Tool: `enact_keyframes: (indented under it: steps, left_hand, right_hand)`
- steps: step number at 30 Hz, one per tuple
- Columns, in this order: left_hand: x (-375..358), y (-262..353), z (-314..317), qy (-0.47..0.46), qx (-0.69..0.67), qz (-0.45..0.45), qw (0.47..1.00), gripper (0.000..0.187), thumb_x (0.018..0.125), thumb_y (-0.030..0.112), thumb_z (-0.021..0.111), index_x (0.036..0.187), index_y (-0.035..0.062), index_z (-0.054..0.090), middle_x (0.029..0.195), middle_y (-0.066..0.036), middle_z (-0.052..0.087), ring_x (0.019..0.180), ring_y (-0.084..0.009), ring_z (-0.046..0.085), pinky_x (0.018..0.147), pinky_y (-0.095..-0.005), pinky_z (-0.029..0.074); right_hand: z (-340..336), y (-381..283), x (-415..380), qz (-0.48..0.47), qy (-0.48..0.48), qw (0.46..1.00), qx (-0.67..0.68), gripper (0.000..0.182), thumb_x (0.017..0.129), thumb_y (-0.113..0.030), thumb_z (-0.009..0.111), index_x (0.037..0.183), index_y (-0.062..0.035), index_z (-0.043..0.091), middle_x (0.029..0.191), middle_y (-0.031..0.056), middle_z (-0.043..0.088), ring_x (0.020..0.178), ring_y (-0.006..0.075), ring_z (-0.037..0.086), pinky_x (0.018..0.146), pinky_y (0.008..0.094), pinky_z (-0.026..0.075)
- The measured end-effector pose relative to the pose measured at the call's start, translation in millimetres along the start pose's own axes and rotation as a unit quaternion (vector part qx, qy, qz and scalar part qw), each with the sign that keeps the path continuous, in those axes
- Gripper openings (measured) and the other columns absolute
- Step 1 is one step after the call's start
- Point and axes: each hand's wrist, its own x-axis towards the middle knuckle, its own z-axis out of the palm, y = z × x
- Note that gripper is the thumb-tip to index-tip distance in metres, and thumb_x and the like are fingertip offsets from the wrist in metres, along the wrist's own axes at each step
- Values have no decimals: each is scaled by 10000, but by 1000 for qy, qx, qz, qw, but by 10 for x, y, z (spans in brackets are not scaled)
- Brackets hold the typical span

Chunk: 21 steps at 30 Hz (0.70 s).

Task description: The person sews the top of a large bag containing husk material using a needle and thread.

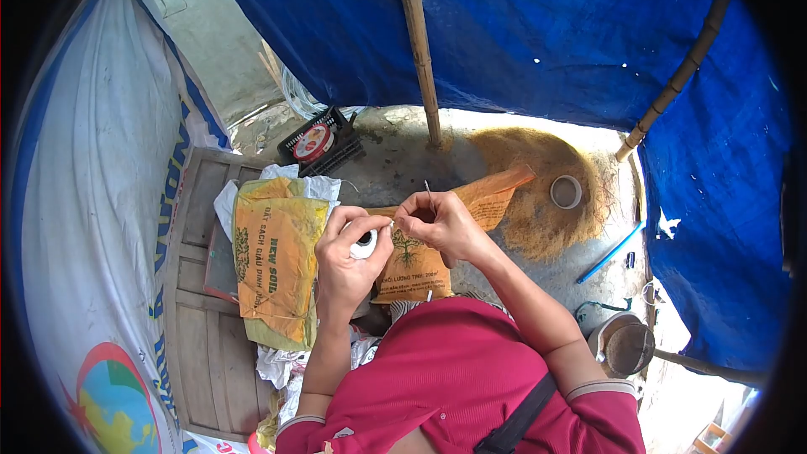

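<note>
My left hand point(343, 265) is closed around a white spool of thread point(363, 245) with a dark core, its thumb and forefinger pinched together in front. Close beside it, my right hand point(445, 225) is closed in a pinch, and a thin needle point(428, 188) sticks up from between its fingers. A small white bit shows between the two sets of fingertips; any thread there is too fine to make out. Under both hands, an orange printed sack point(412, 273) lies across my lap and stretches out to the right.
Folded yellow-orange sacks point(273, 261) lie on a wooden panel point(202, 286) at left. Beyond are a black crate point(332, 151) with a red-and-white round container, and a pile of brown grains point(546, 223) holding a ring-shaped container point(566, 192). A blue stick point(611, 252) and a pot point(629, 346) are at right.
</note>
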Motion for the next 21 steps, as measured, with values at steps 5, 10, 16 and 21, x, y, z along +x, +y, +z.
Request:
enact_keyframes:
  steps: [5,10,16,21]
  left_hand:
    - [-9,-56,-3,11,-13,0,1000,148,700,-24,689,834,37,682,806,-56,556,728,-155,571,644,-271,453]
    - [-22,-63,-21,-17,-46,13,999,106,742,-20,651,839,15,676,815,-71,568,726,-159,570,644,-272,455]
    - [-21,-50,-2,25,-31,20,999,104,724,-26,657,818,14,674,810,-67,570,720,-156,571,638,-267,453]
    - [-37,-41,30,5,14,11,1000,158,669,-36,698,807,38,678,803,-53,563,709,-151,573,624,-269,453]
  right_hand:
    - [16,78,28,-84,31,995,-49,158,770,-99,595,830,40,638,679,59,626,635,99,574,628,287,492]
    - [26,162,55,-154,41,980,-119,161,826,-105,608,854,54,600,669,37,597,627,71,535,582,254,458]
    - [6,98,34,-130,53,975,-169,153,814,-85,611,851,63,602,685,75,621,650,88,568,610,266,473]
    - [14,77,27,-146,52,970,-188,160,815,-89,615,855,65,604,687,84,625,655,96,577,615,275,477]
